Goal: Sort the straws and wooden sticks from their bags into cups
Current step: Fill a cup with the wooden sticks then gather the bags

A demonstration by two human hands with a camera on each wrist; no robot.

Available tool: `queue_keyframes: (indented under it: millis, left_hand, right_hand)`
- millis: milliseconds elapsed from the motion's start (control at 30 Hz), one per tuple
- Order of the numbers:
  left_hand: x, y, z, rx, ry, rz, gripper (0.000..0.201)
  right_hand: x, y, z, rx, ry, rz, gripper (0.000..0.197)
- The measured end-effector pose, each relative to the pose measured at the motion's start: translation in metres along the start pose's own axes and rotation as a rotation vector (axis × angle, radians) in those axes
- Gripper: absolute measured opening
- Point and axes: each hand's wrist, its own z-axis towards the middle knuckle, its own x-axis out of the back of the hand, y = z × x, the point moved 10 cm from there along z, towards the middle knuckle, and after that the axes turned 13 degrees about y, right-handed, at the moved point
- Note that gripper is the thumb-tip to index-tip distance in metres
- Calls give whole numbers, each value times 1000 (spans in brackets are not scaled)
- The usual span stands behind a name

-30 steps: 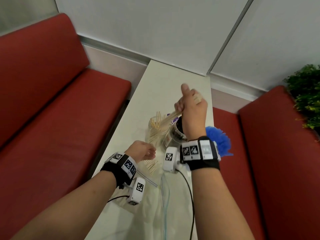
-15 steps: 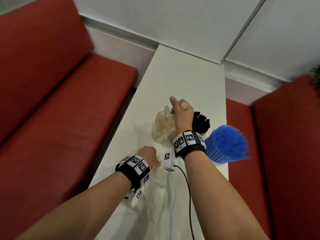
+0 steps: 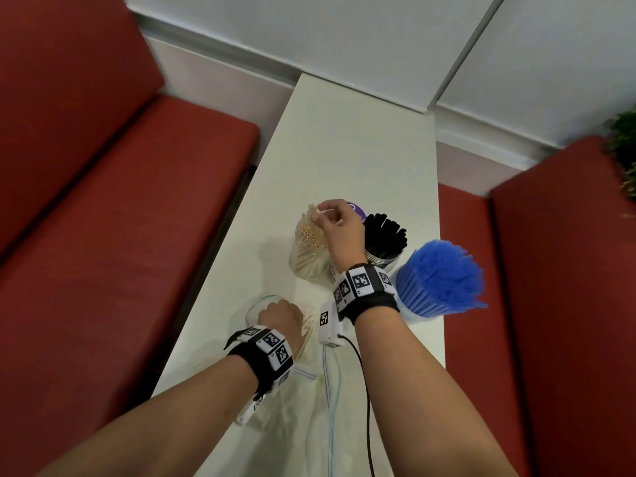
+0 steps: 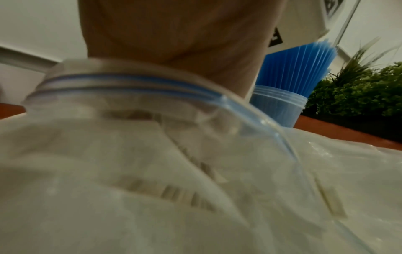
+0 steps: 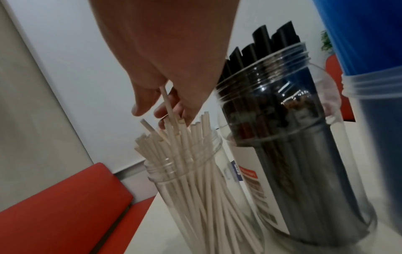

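Red benches [image 3: 103, 235] flank white table [image 3: 361, 149]; grey walls [image 3: 309, 25].

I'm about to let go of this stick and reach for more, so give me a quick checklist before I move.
1. Stick over the right jar: ok. The right hand pinches a pale stick above the stick jar.
2. Stick's lower end inside the jar mouth: cannot tell, it merges with the others.
3. Sorts kept apart: ok. Black straws and blue straws stand in their own jars.
4. Jar upright: ok in the right wrist view.
5. Bag held down: ok. The left hand rests on the zip bag.
6. More sticks left: ok, some lie by the left hand.
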Motion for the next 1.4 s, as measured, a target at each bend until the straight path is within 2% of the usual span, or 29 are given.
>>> queue_keyframes:
  millis: [67, 200, 233, 367, 400, 533, 633, 733, 800, 900, 1000, 1100, 1167, 1267, 1333, 1400]
  left_hand:
    - [4, 1, -2, -66, 18, -61, 27]
    - [12, 1, -4, -130, 18, -42, 34]
    - [13, 1, -4, -138, 20, -32, 34]
    - [20, -4, -6, -129, 35, -57, 30]
    - [23, -5, -6, -127, 42, -80, 28]
    - [30, -10, -10, -128, 48, -145, 24]
    - [38, -11, -12, -151, 65, -204, 23]
    - [50, -13, -16, -181, 79, -264, 24]
    - [58, -15, -20, -197, 85, -308, 28]
    - [72, -22, -26, -190, 91, -417, 27]
    - [88, -26, -30, -208, 115, -558, 18]
    - [108, -23, -37, -260, 145, -651, 13]
    - [119, -21, -39, -277, 133, -703, 20]
    - [134, -18, -42, -284, 131, -784, 19]
    - [145, -17, -43, -283, 154, -846, 18]
    - [157, -15, -45, -287, 173, -932, 14]
  right_hand:
    - [9, -6, 2, 34, 69, 51, 19]
    - [26, -32, -6, 221, 210, 35, 12]
    - [24, -34, -10, 245, 198, -6, 17]
    - [0, -12, -22, 183, -53, -213, 42]
    - [1, -10, -25, 186, -69, -226, 46]
    - [31, -42, -42, 351, 134, -82, 44]
    - [48, -60, -62, 448, 174, 22, 32]
    - [46, -34, -80, 282, 113, 146, 27]
    - [41, 0, -93, 109, 70, 224, 35]
    - [26, 52, -119, -138, -11, 229, 44]
    - [9, 86, -148, -338, -122, 219, 45]
    - [-8, 88, -168, -378, -268, 253, 41]
    - [-14, 81, -175, -349, -335, 240, 53]
    - [-18, 79, -181, -402, -374, 266, 61]
    - [-19, 79, -182, -420, -385, 265, 58]
    - [-18, 77, -181, -399, -388, 240, 46]
